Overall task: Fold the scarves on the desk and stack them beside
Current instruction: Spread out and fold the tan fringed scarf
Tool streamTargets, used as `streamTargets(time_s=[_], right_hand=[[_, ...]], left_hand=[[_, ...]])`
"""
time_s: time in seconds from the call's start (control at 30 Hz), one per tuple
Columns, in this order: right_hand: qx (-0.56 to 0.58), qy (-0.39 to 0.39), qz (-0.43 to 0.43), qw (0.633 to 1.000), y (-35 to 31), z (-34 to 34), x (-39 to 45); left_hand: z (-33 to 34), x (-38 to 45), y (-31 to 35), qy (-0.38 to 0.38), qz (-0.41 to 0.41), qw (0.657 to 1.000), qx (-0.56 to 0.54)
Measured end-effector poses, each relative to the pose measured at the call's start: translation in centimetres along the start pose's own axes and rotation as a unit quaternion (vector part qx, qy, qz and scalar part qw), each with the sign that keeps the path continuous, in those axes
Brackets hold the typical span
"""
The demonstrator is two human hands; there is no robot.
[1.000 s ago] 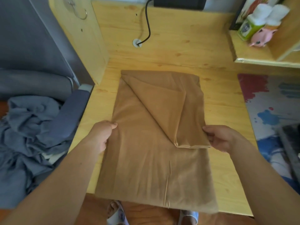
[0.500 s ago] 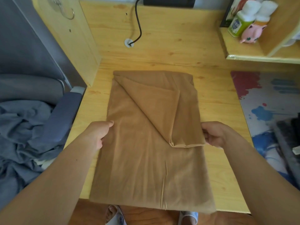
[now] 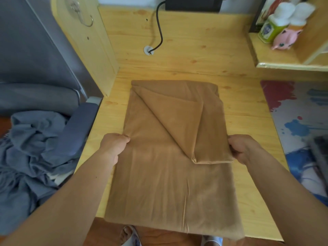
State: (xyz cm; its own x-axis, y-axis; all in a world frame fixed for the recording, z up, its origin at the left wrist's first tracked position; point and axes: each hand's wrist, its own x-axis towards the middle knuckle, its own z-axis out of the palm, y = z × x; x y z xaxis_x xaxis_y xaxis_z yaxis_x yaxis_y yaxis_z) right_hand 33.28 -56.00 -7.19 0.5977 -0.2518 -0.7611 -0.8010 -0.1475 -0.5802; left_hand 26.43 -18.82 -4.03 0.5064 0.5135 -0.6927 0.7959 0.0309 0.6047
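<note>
A tan scarf (image 3: 159, 183) lies folded lengthwise on the wooden desk (image 3: 195, 55), its near end hanging over the front edge. One upper layer is turned back in a diagonal flap (image 3: 186, 125). My left hand (image 3: 113, 144) pinches the scarf's left edge about halfway along. My right hand (image 3: 243, 148) grips the right edge at the flap's lower corner. A crumpled blue-grey cloth (image 3: 26, 157) lies heaped on a chair to the left of the desk.
A black cable (image 3: 159, 32) runs into a grommet at the back of the desk. A shelf (image 3: 284, 63) at the right rear holds bottles and a pink toy (image 3: 285, 39). A colourful mat (image 3: 301, 121) covers the desk's right side. A chair armrest (image 3: 78, 128) is at left.
Both hands stay on the scarf's edges and the fingers have closed more tightly on the cloth. The scarf lies as before; only the view has shifted slightly.
</note>
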Motion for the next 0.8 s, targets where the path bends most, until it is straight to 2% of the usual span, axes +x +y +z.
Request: streamTargets(time_s=[0.17, 0.27, 0.37, 0.47, 0.63, 0.73, 0.8], right_hand=[[-0.046, -0.022, -0.012, 0.999, -1.3, 0.7, -1.9], [-0.054, -0.042, -0.019, 0.997, -1.7, 0.7, -2.1], [-0.06, 0.004, -0.03, 0.998, -0.9, 0.7, -1.4], [-0.033, 0.054, -0.014, 0.998, -0.4, 0.7, -0.6], [-0.005, 0.035, 0.031, 0.999, 0.1, 0.1, 0.5], [-0.047, 0.083, -0.005, 0.995, -0.6, 0.5, -0.3], [-0.107, 0.124, -0.056, 0.985, -1.1, 1.2, -1.1]], left_hand=[[-0.4, -0.3, -0.2, -0.024, 0.036, 0.999, 0.015], [-0.2, -0.2, -0.7, 0.022, 0.121, 0.984, 0.126], [0.1, -0.2, -1.1, 0.066, 0.178, 0.96, 0.207], [0.0, 0.4, -1.4, 0.076, 0.172, 0.962, 0.197], [-0.3, 1.4, -1.8, 0.059, 0.111, 0.988, 0.089], [0.0, 1.3, -1.6, 0.058, 0.107, 0.988, 0.091], [0.2, 0.8, -1.5, 0.07, 0.135, 0.978, 0.14]])
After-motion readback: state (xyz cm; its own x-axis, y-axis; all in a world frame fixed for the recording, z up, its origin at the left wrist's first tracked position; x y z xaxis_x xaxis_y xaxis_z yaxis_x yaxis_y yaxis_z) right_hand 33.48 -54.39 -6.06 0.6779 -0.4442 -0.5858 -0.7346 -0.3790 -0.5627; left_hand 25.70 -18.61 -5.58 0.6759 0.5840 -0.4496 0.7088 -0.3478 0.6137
